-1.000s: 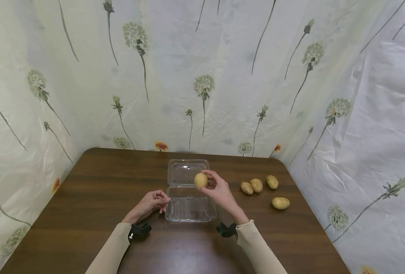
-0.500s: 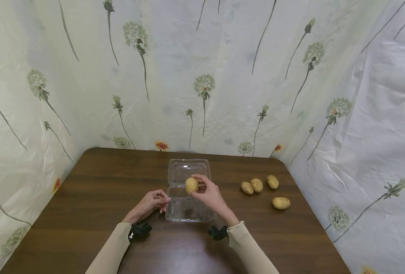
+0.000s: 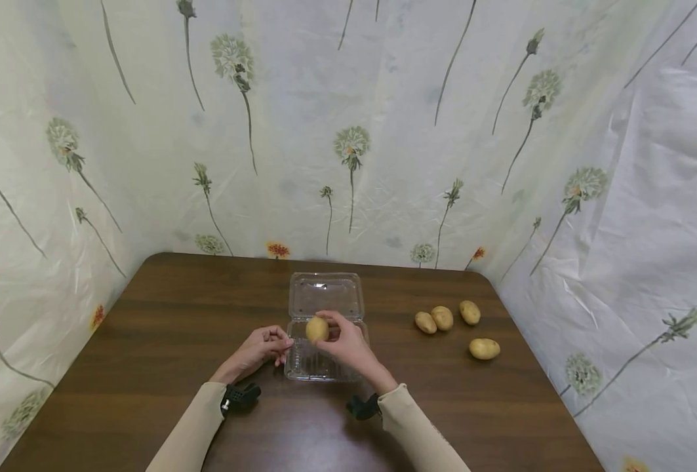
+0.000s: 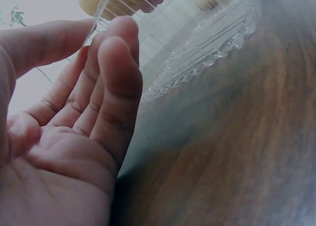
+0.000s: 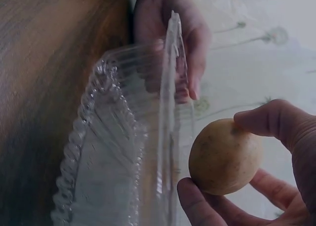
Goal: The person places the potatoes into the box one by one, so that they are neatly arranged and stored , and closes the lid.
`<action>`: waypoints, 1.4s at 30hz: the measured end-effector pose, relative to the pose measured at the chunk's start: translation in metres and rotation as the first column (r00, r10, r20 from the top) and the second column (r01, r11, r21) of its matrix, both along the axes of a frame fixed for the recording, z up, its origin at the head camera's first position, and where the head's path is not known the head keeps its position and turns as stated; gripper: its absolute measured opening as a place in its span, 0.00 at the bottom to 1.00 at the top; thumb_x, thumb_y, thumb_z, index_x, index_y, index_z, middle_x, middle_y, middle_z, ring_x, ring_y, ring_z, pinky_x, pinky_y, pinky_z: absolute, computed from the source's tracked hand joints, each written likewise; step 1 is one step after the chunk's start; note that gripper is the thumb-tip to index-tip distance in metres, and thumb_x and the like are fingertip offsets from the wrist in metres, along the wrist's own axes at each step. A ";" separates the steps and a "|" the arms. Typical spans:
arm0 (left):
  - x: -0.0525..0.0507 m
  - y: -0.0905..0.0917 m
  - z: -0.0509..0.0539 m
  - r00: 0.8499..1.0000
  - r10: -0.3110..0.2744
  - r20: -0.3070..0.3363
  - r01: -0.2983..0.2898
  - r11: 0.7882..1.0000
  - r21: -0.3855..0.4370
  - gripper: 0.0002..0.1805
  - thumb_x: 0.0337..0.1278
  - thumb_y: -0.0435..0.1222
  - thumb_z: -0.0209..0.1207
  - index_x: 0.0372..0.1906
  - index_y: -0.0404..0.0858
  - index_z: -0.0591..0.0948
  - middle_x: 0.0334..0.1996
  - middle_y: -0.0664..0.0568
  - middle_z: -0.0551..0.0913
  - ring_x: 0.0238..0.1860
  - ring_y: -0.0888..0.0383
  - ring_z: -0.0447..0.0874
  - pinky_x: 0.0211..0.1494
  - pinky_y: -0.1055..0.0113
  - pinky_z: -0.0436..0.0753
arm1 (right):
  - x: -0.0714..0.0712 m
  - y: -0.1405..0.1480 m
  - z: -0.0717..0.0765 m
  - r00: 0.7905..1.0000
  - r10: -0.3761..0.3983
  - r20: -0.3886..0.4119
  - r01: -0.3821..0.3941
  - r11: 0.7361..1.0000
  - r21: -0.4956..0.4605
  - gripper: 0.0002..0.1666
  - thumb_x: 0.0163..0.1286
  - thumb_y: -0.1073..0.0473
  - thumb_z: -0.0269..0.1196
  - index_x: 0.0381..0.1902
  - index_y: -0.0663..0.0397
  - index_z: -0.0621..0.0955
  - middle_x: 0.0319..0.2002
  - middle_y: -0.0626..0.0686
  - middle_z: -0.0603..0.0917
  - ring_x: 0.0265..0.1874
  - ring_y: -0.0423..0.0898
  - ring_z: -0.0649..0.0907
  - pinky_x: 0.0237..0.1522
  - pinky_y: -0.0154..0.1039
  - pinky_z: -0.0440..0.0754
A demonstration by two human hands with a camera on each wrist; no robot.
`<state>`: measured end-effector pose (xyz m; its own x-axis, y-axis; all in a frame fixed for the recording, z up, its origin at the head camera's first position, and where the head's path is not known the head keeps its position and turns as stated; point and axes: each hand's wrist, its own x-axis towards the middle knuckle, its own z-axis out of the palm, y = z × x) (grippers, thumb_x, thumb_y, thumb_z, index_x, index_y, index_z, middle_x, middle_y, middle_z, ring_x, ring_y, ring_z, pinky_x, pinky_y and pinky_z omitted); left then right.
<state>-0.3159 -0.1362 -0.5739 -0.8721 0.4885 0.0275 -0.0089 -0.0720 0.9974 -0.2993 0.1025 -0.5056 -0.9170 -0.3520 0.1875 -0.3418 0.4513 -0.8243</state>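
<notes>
A clear plastic clamshell container (image 3: 313, 375) lies on the table with its lid (image 3: 326, 295) folded back, away from me. At its left side my left hand (image 3: 256, 354) pinches the rim between thumb and fingers; the rim (image 4: 101, 9) runs up from that pinch in the left wrist view. My right hand (image 3: 351, 346) holds a small yellow potato (image 3: 317, 330) by thumb and fingertips above the base. In the right wrist view the potato (image 5: 226, 157) is beside the container's upright rim (image 5: 168, 132), apart from the base's floor.
On the right of the brown wooden table (image 3: 206, 308) lie several more potatoes: two touching each other (image 3: 442, 318), one behind them (image 3: 469, 313) and one nearer me (image 3: 484, 349). A flower-patterned curtain (image 3: 395, 131) hangs behind the table and at its sides.
My right hand has carried the potato leftward and a little nearer to me, over the container's base. The left hand stays at the rim.
</notes>
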 end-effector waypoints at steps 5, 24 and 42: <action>0.000 0.000 0.002 1.000 -0.008 0.013 0.008 1.000 0.008 0.05 0.67 0.31 0.54 0.38 0.32 0.73 0.25 0.50 0.79 0.23 0.61 0.77 0.27 0.70 0.79 | 0.002 -0.006 -0.004 1.000 -0.010 0.021 0.009 1.000 0.018 0.31 0.56 0.62 0.70 0.59 0.49 0.75 0.50 0.61 0.83 0.42 0.53 0.86 0.40 0.38 0.84; 0.001 0.000 0.001 1.000 -0.006 0.011 0.005 1.000 0.023 0.06 0.67 0.33 0.55 0.39 0.33 0.72 0.24 0.52 0.79 0.24 0.61 0.77 0.27 0.70 0.79 | 0.004 -0.019 -0.013 0.999 0.025 0.044 -0.029 0.996 0.086 0.33 0.55 0.63 0.70 0.60 0.58 0.74 0.48 0.64 0.83 0.41 0.55 0.86 0.39 0.40 0.84; -0.001 -0.002 -0.001 0.999 -0.029 -0.017 0.030 0.999 0.026 0.07 0.65 0.35 0.58 0.38 0.34 0.74 0.24 0.53 0.80 0.23 0.61 0.78 0.27 0.70 0.79 | 0.004 -0.026 -0.019 0.999 -0.001 0.038 -0.004 0.991 0.132 0.33 0.53 0.62 0.70 0.59 0.52 0.76 0.47 0.58 0.84 0.39 0.48 0.85 0.37 0.38 0.81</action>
<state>-0.3168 -0.1377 -0.5747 -0.8567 0.5128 0.0554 0.0053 -0.0986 0.9951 -0.2957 0.0766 -0.5245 -0.9220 -0.3728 0.1045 -0.3123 0.5566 -0.7698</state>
